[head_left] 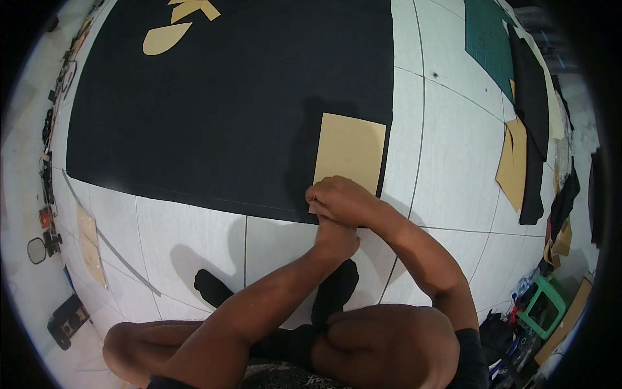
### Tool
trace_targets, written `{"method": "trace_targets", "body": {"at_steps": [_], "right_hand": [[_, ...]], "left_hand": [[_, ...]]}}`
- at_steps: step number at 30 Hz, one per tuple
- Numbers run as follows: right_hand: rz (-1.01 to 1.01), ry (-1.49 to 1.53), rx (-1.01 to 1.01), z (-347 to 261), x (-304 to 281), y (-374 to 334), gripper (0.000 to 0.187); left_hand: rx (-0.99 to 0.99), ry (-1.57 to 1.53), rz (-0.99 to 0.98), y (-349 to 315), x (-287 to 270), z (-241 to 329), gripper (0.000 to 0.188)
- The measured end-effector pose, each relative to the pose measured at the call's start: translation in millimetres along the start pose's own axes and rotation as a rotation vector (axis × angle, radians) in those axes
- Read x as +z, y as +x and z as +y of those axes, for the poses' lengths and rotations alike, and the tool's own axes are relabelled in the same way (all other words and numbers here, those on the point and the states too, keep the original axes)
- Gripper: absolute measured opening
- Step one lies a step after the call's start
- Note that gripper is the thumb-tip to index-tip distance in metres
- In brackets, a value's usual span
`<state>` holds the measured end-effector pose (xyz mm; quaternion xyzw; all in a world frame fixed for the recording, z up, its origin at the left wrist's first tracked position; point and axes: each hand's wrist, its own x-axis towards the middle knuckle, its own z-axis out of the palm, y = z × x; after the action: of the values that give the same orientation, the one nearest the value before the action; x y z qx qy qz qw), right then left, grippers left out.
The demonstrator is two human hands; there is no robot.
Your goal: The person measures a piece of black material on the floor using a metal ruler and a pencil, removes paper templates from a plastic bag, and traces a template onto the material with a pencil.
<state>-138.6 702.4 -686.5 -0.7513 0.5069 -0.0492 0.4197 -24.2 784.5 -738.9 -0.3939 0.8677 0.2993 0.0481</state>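
A large sheet of black cloth (207, 123) lies flat on the tiled floor in front of me. On its near right corner rests a tan rectangular card piece (350, 149), close to the cloth's right edge. My right hand (346, 198) is closed over the card's near end, its fingers curled at the near left corner. Whatever those fingers may hold is hidden. My left hand (337, 238) reaches in below and touches the right one at the cloth's near edge. Most of the left fingers are covered from sight.
Several tan cut pieces (166, 39) lie at the cloth's far left. On the right are a green mat (487, 52), black material (532, 129), another tan piece (513, 165) and a green plastic stool (543, 305). A grey strip (120, 249) and a beige piece (91, 246) lie on the left floor.
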Motion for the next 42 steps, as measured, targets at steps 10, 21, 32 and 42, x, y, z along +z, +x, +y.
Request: {"method": "trace_targets", "body": {"at_steps": [10, 21, 32, 42], "right_hand": [[0.252, 0.061, 0.117, 44.0, -58.2, 37.8, 0.02], [0.502, 0.073, 0.12, 66.6, -77.7, 63.5, 0.02], [0.539, 0.154, 0.205, 67.8, -72.7, 67.3, 0.02], [0.557, 0.16, 0.217, 72.6, -69.9, 62.8, 0.02]], "left_hand": [[-0.022, 0.126, -0.116, 9.3, -40.4, 11.9, 0.077], [0.073, 0.268, 0.05, 28.4, -30.5, -4.6, 0.041], [0.077, 0.406, 0.127, 54.5, -29.5, -28.8, 0.045], [0.019, 0.162, 0.046, 58.0, -61.8, -18.3, 0.06]]}}
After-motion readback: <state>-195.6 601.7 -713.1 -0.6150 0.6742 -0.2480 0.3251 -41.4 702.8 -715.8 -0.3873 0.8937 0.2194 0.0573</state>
